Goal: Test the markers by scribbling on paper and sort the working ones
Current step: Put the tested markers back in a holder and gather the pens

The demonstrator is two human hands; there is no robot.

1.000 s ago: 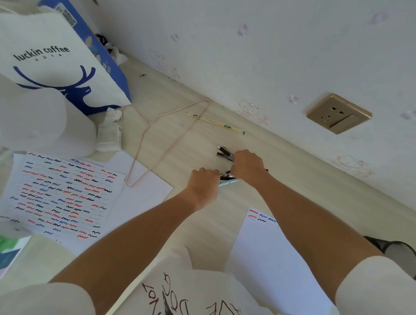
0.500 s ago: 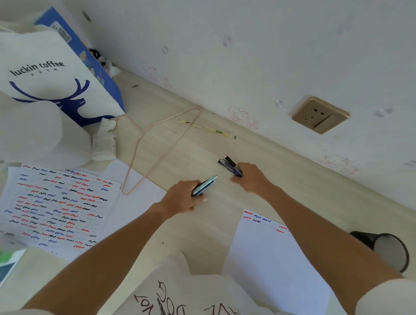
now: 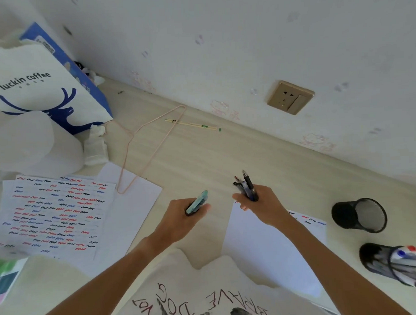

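Both forearms reached forward over the desk. The left hand curled around a teal marker, tip toward 1 o'clock. The right hand clutched a bundle of pens (tips toward 11 o'clock) above the paper sheet.

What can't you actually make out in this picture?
- Head view: how many pens the right hand grips; the fingers cover the bunch.
- The teal pen in the left hand: its tip is hidden in the fist.
- The filled pen cup: cut off by the right edge.
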